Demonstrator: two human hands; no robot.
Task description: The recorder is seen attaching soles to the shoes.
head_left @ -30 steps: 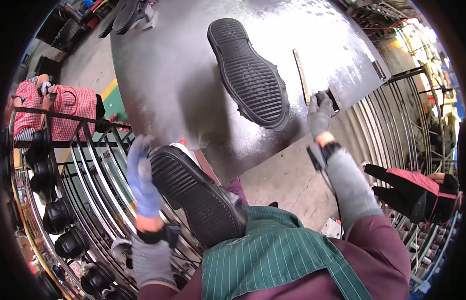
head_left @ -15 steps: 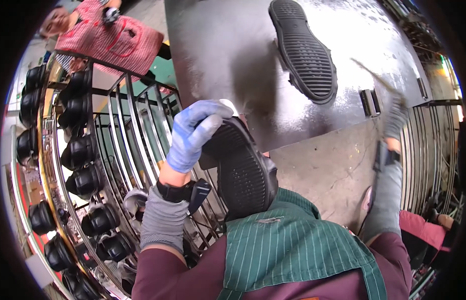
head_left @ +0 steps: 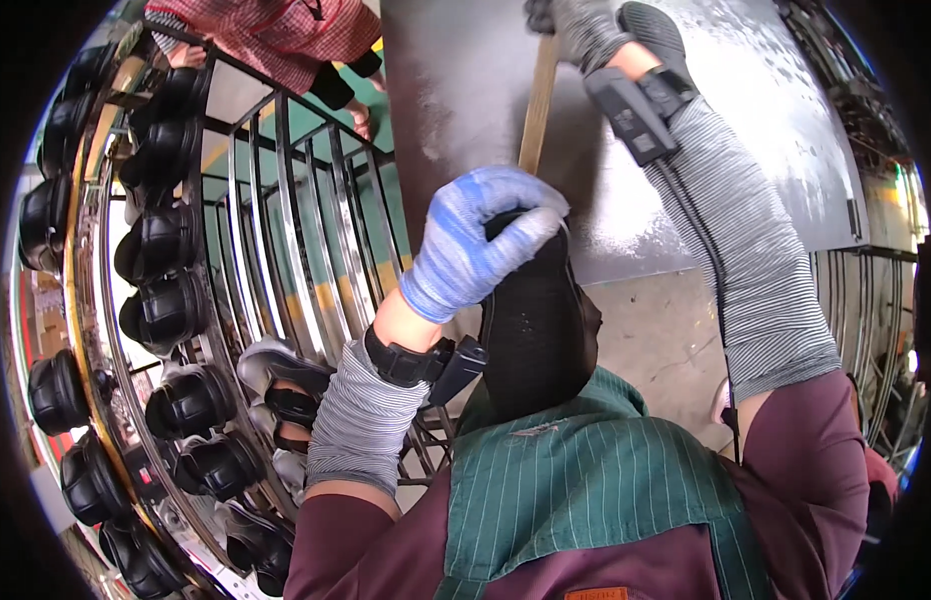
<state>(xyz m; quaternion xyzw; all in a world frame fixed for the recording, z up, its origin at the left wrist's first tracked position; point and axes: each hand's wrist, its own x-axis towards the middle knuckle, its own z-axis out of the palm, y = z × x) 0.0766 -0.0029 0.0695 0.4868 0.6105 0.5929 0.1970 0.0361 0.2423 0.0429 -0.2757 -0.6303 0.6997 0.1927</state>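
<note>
My left hand (head_left: 481, 240), in a blue and white knit glove, is closed around one end of a black shoe sole (head_left: 531, 335), which stands tilted close to my apron. My right hand (head_left: 584, 32), in a dark grey glove, reaches far over the table and grips a flat wooden stick (head_left: 539, 110). The stick slants down toward the sole, and its lower end passes out of sight behind my left hand. A second black sole (head_left: 654, 35) lies on the table, partly covered by my right forearm.
The grey metal table (head_left: 446, 90) has a wet-looking shine. On my left, a metal rack (head_left: 281, 200) carries several black shoes (head_left: 166, 315). A person in a red checked garment (head_left: 276, 40) stands beyond the rack. More metal bars (head_left: 876, 330) line the right side.
My right hand has swung from the right edge of the table to its far middle, bringing the stick toward the sole. My left hand has shifted right with the sole, which tilts differently.
</note>
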